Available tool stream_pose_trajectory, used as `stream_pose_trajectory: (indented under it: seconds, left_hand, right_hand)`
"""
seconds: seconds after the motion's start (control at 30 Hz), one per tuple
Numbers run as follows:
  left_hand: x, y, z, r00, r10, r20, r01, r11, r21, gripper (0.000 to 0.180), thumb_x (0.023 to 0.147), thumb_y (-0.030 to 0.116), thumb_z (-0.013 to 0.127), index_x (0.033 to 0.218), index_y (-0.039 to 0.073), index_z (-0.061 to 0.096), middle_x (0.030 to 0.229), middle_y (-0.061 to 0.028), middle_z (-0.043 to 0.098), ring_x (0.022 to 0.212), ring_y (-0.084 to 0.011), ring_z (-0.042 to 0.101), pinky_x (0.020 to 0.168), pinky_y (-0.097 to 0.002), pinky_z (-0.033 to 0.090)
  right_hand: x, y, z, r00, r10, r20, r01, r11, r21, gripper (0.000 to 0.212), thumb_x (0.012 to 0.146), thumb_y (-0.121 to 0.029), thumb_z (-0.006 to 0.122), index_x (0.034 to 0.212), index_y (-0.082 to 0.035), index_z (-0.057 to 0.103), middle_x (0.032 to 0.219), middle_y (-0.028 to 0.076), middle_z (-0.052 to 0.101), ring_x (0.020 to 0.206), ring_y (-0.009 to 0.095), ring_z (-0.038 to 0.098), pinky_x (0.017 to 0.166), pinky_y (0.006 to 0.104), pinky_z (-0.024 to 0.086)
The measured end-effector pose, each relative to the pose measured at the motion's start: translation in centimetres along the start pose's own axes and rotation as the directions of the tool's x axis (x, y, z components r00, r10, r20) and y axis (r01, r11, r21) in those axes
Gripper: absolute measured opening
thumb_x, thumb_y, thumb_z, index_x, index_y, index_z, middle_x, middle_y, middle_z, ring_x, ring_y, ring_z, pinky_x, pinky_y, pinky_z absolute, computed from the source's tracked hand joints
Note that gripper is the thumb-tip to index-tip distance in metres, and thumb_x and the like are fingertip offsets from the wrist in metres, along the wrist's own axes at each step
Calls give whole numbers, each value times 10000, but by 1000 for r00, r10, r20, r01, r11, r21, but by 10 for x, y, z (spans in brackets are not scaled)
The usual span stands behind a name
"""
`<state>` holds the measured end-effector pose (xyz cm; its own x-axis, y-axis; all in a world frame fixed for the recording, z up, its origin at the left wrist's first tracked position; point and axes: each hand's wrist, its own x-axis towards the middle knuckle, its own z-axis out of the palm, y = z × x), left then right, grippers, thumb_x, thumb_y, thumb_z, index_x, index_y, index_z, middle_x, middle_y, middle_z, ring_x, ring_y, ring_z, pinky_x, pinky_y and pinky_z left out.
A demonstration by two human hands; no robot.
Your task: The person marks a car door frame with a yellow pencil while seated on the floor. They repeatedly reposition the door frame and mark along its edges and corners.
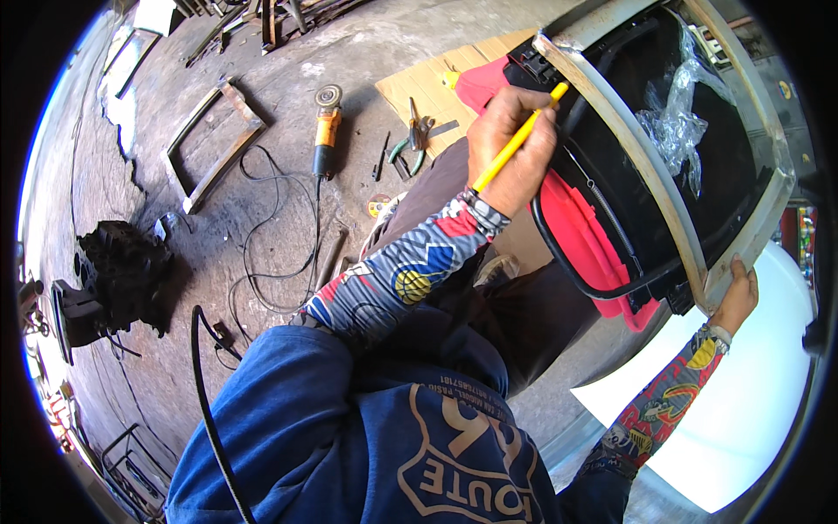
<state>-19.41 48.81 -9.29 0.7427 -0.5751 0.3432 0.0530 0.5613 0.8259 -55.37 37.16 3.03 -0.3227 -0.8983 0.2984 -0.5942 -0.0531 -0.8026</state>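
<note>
My left hand [509, 150] is shut on a yellow pencil [517, 140], whose tip touches the grey metal strip frame [642, 157]. That frame runs around a black and red plastic box [587, 229], which is tilted up in front of me. A crumpled piece of clear plastic wrap [676, 122] lies inside the box. My right hand [738, 295] grips the lower right corner of the metal frame. Both forearms wear patterned sleeves.
On the concrete floor lie an orange angle grinder [326, 131] with its black cord, pliers [415, 140], a sheet of cardboard [432, 87] and a rectangular metal frame [214, 144]. A black machine part [122, 271] sits at the left. A white panel [751, 410] lies at the lower right.
</note>
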Motion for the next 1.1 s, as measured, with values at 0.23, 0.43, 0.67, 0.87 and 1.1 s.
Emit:
stream_pose_trajectory:
  seconds: [0.23,0.43,0.67,0.87,1.1]
  left_hand:
    - [-18,26,-2,995,88,50,-92,992,85,92,938,36,619,1025,6,608,814,-38,616,706,-70,559,627,-243,464]
    - [-56,61,33,660,389,642,-479,877,-39,328,709,1,668,1035,-32,658,952,-203,664,770,-337,656,723,-386,559]
    - [-97,53,79,451,378,809,-542,836,-88,413,689,30,716,1099,13,667,975,-103,669,806,-284,623,733,-382,519]
    - [-96,60,79,406,269,874,-554,832,1,398,707,32,710,1102,29,661,985,-113,672,814,-307,628,726,-392,491]
    - [-96,64,82,439,266,858,-503,864,-11,404,712,4,702,1112,40,659,1021,-136,697,826,-326,659,728,-401,510]
  right_hand:
    - [-7,-5,0,984,-173,-27,169,979,-116,335,860,-191,679,1058,78,707,892,142,709,831,224,640,806,346,490]
    - [-9,-8,6,987,-126,-97,126,992,-6,290,837,-162,691,1018,60,736,845,116,720,770,177,633,757,303,489]
    - [-7,0,9,985,-131,-111,139,988,70,260,824,-152,694,987,46,739,817,143,730,738,205,661,744,325,506]
    - [-11,-2,10,969,-180,-171,179,984,-22,218,797,-128,695,938,35,725,807,198,717,739,269,700,716,377,522]
    - [-18,-11,11,969,-162,-184,170,985,28,179,807,-115,684,900,36,710,761,186,700,679,282,682,655,382,502]
